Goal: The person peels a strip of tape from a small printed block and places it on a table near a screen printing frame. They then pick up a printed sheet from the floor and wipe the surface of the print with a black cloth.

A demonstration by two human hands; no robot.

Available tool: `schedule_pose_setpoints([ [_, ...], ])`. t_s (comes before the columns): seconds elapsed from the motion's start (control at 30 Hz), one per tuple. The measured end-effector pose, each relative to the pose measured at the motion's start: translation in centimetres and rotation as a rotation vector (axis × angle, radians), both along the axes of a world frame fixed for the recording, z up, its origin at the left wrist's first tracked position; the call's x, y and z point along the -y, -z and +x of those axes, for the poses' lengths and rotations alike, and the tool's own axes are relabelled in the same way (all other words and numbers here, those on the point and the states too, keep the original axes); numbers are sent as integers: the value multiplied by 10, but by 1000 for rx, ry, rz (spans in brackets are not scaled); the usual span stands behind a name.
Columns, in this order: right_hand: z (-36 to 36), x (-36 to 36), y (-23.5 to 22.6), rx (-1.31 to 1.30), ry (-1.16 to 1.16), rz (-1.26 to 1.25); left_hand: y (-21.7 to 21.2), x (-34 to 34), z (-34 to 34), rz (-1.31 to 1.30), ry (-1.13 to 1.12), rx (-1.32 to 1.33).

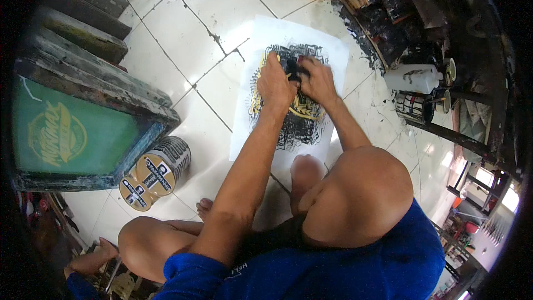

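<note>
Black ink on the printed sheet (288, 116), mid-frame, could be smeared: a small dark object (292, 69), perhaps a roll, is gripped by left hand (275, 83) and right hand (316, 80).

A printed sheet (333, 50) lies on the tiled floor (189, 28), framed screens (83, 128) left, paint cans (416, 105) right.

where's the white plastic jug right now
In the head view the white plastic jug lies on its side at the right, beside the paint tins, right of the printed sheet.
</note>
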State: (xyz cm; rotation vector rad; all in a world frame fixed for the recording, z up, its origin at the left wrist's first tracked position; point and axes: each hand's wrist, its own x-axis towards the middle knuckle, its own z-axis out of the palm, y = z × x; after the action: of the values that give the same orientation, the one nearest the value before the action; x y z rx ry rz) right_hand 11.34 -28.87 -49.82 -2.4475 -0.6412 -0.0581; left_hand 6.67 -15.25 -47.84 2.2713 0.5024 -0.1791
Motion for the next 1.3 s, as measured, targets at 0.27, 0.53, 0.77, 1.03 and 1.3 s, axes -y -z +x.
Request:
schedule_pose_setpoints([
  [0.27,-10,9,12,-19,25,52,0,-4,0,0,-5,29],
  [0.53,-12,0,3,-9,51,57,4,-4,3,-22,-19,65],
  [0.77,18,-1,4,-25,68,-40,6,3,1,-20,-12,77],
  [1.03,25,-1,7,-16,56,-29,4,1,4,-15,-16,42],
  [1.3,7,1,8,0,17,3,6,0,2,-3,-10,71],
])
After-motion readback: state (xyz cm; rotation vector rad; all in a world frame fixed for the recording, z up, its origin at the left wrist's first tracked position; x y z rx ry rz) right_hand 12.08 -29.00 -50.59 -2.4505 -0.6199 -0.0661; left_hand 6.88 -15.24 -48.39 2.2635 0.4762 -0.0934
